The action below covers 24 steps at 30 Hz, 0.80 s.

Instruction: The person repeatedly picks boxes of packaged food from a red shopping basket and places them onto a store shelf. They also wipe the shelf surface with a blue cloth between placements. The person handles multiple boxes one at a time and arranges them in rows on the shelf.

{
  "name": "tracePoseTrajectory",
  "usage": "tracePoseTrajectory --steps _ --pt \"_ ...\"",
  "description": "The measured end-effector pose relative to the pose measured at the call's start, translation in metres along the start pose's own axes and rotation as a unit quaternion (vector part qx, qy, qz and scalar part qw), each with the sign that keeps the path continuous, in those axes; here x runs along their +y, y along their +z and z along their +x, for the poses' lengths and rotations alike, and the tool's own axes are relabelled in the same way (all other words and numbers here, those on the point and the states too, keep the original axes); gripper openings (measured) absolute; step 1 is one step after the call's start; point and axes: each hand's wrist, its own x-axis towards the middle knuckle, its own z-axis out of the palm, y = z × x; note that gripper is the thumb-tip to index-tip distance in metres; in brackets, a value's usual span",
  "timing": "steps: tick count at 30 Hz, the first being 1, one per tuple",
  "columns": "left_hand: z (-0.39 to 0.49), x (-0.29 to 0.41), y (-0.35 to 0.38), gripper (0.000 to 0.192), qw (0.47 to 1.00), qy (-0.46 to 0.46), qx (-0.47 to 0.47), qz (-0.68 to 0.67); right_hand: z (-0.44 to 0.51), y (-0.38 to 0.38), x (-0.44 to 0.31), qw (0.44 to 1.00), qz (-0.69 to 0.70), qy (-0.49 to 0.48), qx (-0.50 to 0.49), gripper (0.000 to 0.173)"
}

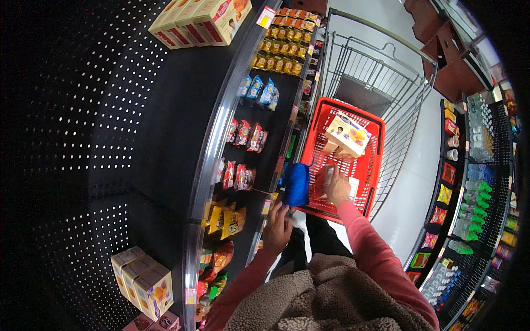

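A red plastic shopping basket (381, 142) sits in front of me, within the frame of a metal shopping cart (403, 89). My right hand (338, 189) reaches down into the basket, at a blurred brownish box (323, 180). Beside that hand, a white box (354, 187) shows partly. Farther in, a cream food carton (348, 134) with a pastry picture rests tilted over another box. Blue cloth (297, 184) hangs at the basket's near left corner. Just below it is my left hand (276, 229), its fingers bent, close to the shelf edge; whether it grips anything is unclear.
Black shelving on my left holds cream cartons (203, 20), more cartons (143, 281), wrapped snacks (281, 45) and yellow snack bags (225, 219). Its metal edge (211, 153) runs close beside the basket. Across the pale floor (403, 182) stand shelves of bottles (472, 211).
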Motion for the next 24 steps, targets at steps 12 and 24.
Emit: tracePoseTrajectory --steps 12,24 --pt "0.009 0.043 -0.019 0.061 0.928 -0.167 -0.063 -0.327 -0.079 -0.213 0.047 0.934 0.347 -0.079 0.023 0.076" --pt "-0.010 0.101 -0.120 0.052 0.901 -0.093 0.057 -0.419 -0.137 -0.273 -0.030 0.805 0.531 -0.208 -0.162 0.073"
